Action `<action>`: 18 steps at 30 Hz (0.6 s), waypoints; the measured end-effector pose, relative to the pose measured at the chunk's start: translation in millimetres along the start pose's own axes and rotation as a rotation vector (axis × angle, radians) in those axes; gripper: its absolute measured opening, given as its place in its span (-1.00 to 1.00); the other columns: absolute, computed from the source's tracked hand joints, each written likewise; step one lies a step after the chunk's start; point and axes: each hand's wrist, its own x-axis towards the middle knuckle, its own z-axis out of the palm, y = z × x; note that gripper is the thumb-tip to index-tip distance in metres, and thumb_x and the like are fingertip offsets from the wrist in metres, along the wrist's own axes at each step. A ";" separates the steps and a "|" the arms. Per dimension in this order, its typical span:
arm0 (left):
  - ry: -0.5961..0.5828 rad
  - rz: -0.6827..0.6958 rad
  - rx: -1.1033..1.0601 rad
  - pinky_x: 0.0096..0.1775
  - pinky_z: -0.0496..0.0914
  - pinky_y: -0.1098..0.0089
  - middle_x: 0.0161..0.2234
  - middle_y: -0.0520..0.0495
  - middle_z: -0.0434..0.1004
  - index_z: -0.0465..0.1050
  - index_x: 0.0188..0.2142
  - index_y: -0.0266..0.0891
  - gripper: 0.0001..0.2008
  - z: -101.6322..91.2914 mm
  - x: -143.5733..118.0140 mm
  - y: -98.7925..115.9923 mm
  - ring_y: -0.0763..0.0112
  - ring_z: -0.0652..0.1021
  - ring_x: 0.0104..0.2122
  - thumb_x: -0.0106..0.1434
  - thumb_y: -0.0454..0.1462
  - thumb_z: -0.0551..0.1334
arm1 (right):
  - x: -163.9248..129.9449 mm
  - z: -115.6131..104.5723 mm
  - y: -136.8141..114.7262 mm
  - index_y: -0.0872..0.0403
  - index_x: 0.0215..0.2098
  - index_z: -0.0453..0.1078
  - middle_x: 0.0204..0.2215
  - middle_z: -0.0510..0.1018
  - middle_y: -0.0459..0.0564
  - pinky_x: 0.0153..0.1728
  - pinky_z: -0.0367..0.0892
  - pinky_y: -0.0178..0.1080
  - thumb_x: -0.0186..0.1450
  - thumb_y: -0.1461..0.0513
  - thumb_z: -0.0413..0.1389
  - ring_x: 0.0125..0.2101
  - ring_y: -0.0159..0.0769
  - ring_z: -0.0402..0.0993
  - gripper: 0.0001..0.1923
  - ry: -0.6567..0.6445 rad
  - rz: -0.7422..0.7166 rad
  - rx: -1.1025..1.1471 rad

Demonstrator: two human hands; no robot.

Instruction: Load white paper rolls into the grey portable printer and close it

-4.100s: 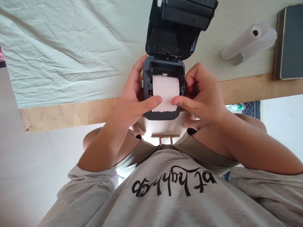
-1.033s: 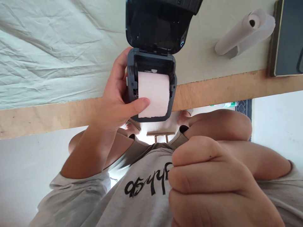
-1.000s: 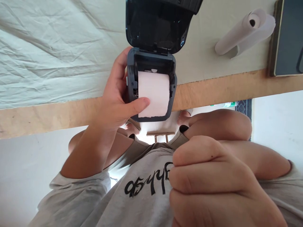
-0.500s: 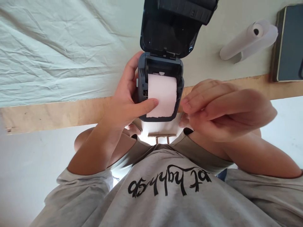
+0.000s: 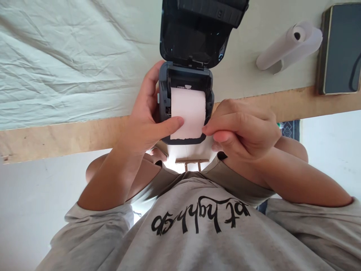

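My left hand (image 5: pixel 149 116) is wrapped round the left side of a small dark receipt or label printer (image 5: pixel 208 77). Its thumb presses on the white paper roll (image 5: pixel 188 105) lying in the printer's bay. The printer's black lid (image 5: pixel 193 35) is swung up, away from my body. The paper's lower and right edges look ragged. My right hand (image 5: pixel 245 128) is at the printer's right side, with the index fingertip at the paper's right edge. Its thumb sits a little apart from that finger, and I see nothing held between them.
On the table to the right lies a partly unrolled white paper roll (image 5: pixel 276 52), beside a dark flat box-like object (image 5: pixel 340 49) with a metallic edge. Creased pale cloth (image 5: pixel 70 64) covers the table's left part. A wooden table edge (image 5: pixel 64 137) runs close to my body.
My right hand has moved left to the paper's right edge, and its thumb has parted from the index finger. The whole view has shifted slightly. My left hand keeps its grip on the printer.
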 end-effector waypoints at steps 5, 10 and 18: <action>-0.017 0.001 0.012 -0.16 0.51 0.32 0.01 -0.02 0.45 0.27 0.17 -0.03 -0.19 -1.2 0.4 -0.3 0.29 0.52 -0.07 -0.09 -0.38 0.43 | 0.3 -0.7 1.5 0.04 -0.28 0.43 -0.57 0.51 -0.11 -0.46 0.42 -0.31 0.33 0.29 0.08 -0.49 -0.39 0.46 -0.91 0.007 -0.031 0.004; -0.027 0.024 0.038 -0.14 0.52 0.28 0.00 -0.03 0.45 0.26 0.17 -0.03 -0.20 -2.8 1.2 -2.7 0.28 0.53 -0.08 -0.09 -0.31 0.44 | -0.4 -0.8 2.6 0.08 -0.27 0.43 -0.56 0.51 -0.08 -0.48 0.42 -0.30 0.33 0.29 0.06 -0.50 -0.37 0.45 -0.90 -0.004 -0.031 0.011; 0.047 -0.104 0.067 -0.08 0.49 0.27 0.05 -0.08 0.41 0.23 0.18 -0.02 -0.26 6.5 -4.2 10.4 0.23 0.51 -0.02 0.01 -0.33 0.39 | 2.0 -2.5 7.9 0.08 -0.28 0.44 -0.50 0.48 -0.09 -0.47 0.33 -0.31 0.23 0.36 0.03 -0.50 -0.42 0.38 -0.83 0.187 -0.025 -0.072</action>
